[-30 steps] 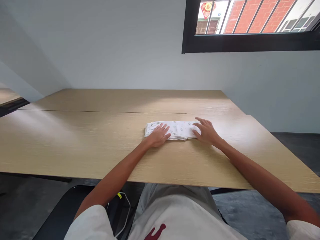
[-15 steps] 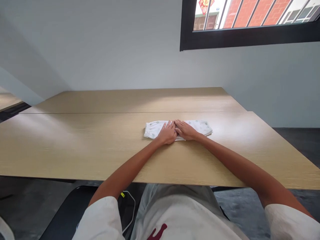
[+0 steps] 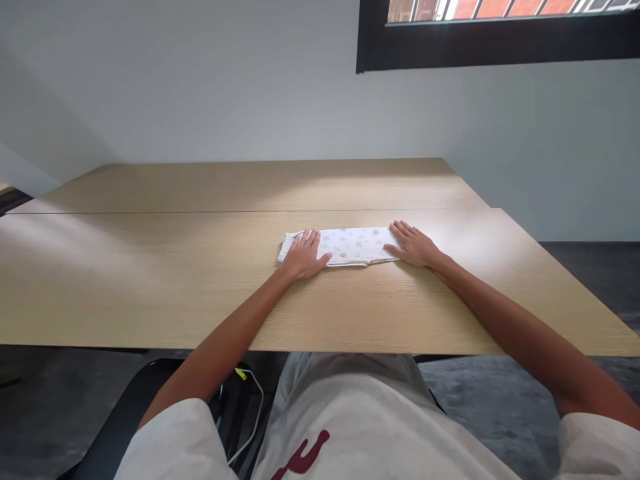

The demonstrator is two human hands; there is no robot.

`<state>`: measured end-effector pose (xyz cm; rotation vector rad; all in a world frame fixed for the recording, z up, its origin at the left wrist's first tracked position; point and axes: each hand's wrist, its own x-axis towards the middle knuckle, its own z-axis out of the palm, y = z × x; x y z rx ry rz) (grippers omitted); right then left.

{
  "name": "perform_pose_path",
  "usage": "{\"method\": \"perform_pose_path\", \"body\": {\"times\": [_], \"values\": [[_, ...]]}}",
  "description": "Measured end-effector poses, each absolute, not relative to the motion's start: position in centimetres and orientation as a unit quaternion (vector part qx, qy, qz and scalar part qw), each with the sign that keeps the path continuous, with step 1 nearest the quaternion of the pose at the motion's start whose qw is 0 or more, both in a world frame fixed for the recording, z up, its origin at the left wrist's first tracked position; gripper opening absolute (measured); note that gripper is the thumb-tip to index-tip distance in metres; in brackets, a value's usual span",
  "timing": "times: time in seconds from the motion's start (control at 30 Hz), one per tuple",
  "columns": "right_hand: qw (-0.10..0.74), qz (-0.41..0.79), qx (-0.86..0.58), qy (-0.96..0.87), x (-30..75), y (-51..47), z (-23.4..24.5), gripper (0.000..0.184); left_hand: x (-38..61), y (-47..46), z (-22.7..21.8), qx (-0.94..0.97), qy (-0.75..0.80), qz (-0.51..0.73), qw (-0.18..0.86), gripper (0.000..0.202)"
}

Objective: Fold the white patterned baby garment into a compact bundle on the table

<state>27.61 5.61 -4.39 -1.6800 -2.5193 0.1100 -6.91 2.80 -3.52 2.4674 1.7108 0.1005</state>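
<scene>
A small white cloth with a faint printed pattern (image 3: 350,245) lies folded into a long strip on the wooden table (image 3: 150,267). My left hand (image 3: 303,255) rests flat on its left end, fingers stretched out. My right hand (image 3: 414,245) lies flat on its right end, fingers spread. Both palms press down on the cloth; neither hand grips anything.
The table runs to a grey wall at the back, with a seam (image 3: 150,213) across its middle. A black-framed window (image 3: 500,47) sits high on the right. A black chair and a white cable (image 3: 250,427) show below the table's near edge.
My hands met at the middle of the cloth half a second ago and have since slid apart to its two ends. The view has tilted slightly downward.
</scene>
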Motion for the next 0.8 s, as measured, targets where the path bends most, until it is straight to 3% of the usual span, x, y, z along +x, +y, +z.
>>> {"method": "perform_pose_path", "body": {"times": [0.37, 0.5, 0.6, 0.7, 0.8], "values": [[0.046, 0.067, -0.542, -0.836, 29.3, 4.0, -0.5, 0.067, -9.1, 4.5, -2.9, 0.863, 0.495, 0.065, 0.073, 0.071], [0.028, 0.199, -0.491, -0.848, 29.2, 2.8, 1.1, 0.039, -10.0, 5.0, -2.5, 0.869, 0.479, 0.116, 0.04, 0.047], [0.06, 0.3, -0.42, -0.854, 28.7, 2.4, 1.9, 0.021, -10.3, 5.1, -2.3, 0.864, 0.49, 0.111, 0.021, 0.042], [0.093, 0.393, -0.362, -0.841, 28.4, 2.0, 3.0, 0.022, -10.6, 5.0, -2.1, 0.864, 0.496, 0.085, 0.02, 0.046], [0.071, 0.528, -0.29, -0.795, 28.4, 1.4, 4.2, 0.027, -10.7, 4.7, -1.9, 0.865, 0.497, 0.059, 0.046, 0.05]]}}
